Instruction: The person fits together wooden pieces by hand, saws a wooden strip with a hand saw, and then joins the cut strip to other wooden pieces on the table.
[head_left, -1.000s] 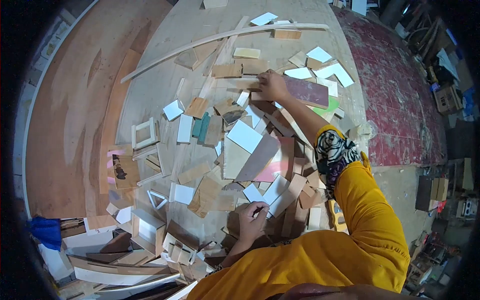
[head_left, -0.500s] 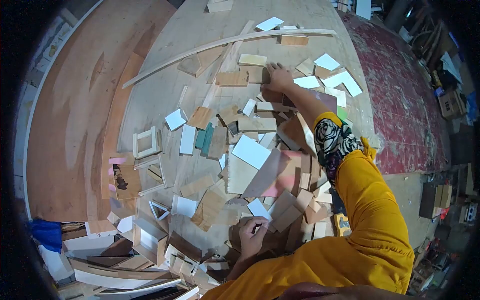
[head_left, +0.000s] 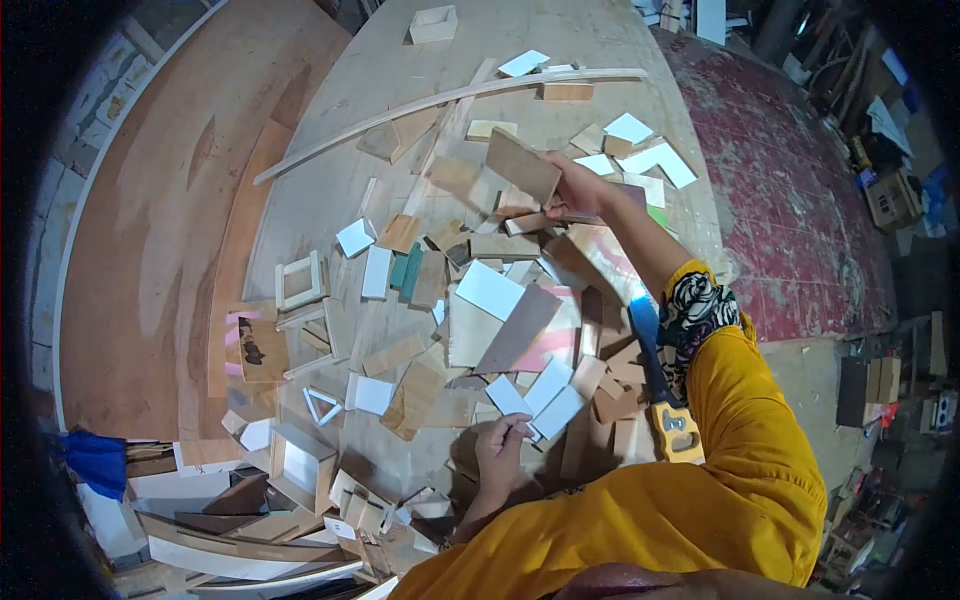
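My right hand (head_left: 577,187) is closed on the edge of a flat wooden board (head_left: 522,168), which is tilted up above the scattered offcuts. Below it lie small wooden blocks, one long pale block (head_left: 503,246) among them. My left hand (head_left: 500,445) is low in the view, its fingers curled together. Its fingertips are beside white-faced blocks (head_left: 556,413); whether something small is pinched there is hidden. Between the hands lie a white rectangular piece (head_left: 489,290) and a brownish board (head_left: 520,328) on a pink-marked panel (head_left: 560,340).
A handsaw with a yellow handle (head_left: 679,433) lies by my right sleeve. A long thin strip (head_left: 450,100) crosses the far table. Small wooden frames (head_left: 299,284) and a green block (head_left: 406,272) are on the left. Box pieces (head_left: 300,465) and stacked boards fill the lower left.
My right hand has lifted the board from the pile and tilted it up, drawing slightly nearer. The view has shifted, showing more of the saw. My left hand stays low, fingers still curled.
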